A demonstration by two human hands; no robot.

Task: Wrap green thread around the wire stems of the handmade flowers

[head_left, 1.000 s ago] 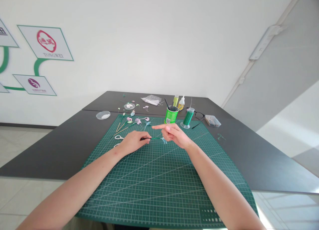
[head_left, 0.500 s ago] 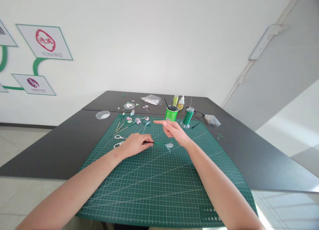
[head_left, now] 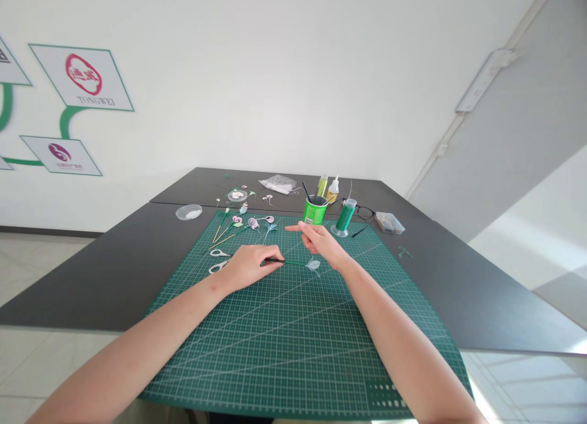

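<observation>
My left hand (head_left: 257, 263) rests low over the cutting mat (head_left: 275, 344), its fingers closed around a thin dark and green flower stem (head_left: 293, 263). At the stem's right end is a pale, translucent flower head (head_left: 313, 265), apart from either palm. Above and right of it, my right hand (head_left: 318, 240) is raised with the index finger stretched left and the other fingers curled in. Whatever its thumb and fingers pinch is too fine to make out. White-handled scissors (head_left: 219, 267) lie by my left hand, their blades hidden.
Several small flowers on sticks (head_left: 236, 225) lie at the mat's upper left. Behind my right hand stand a green can (head_left: 315, 212) with tools and a green thread spool (head_left: 346, 216). Glasses (head_left: 365, 213), a clear box (head_left: 389, 223) and a plastic dish (head_left: 188, 212) lie farther out.
The pale flower head has turned about its stem and shifted slightly right. My right hand has moved very slightly right; my left hand keeps its grip.
</observation>
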